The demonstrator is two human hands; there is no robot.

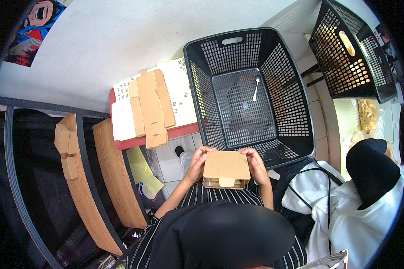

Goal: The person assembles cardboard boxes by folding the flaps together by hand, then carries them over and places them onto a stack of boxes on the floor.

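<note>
A small brown cardboard box (226, 164) rests at my lap, its lid lowered and the front tab hanging over the edge. Pale contents show through the gap under the lid, too small to name. My left hand (196, 166) grips the box's left side, fingertips at the back left corner. On the other side my right hand (256, 167) holds the back right corner, fingers bent over the lid's edge. Just beyond the box stands a large black plastic basket (306, 130), with a white-handled spoon (256, 88) lying on its bottom.
Unfolded cardboard box blanks (151, 107) lie on a red-edged table (121, 143) with printed sheets. Wooden shelves (87, 197) stand left, one bearing a folded carton piece (66, 141). At right are another black basket (345, 67), a bag of yellow food (367, 114) and a person in white (359, 228).
</note>
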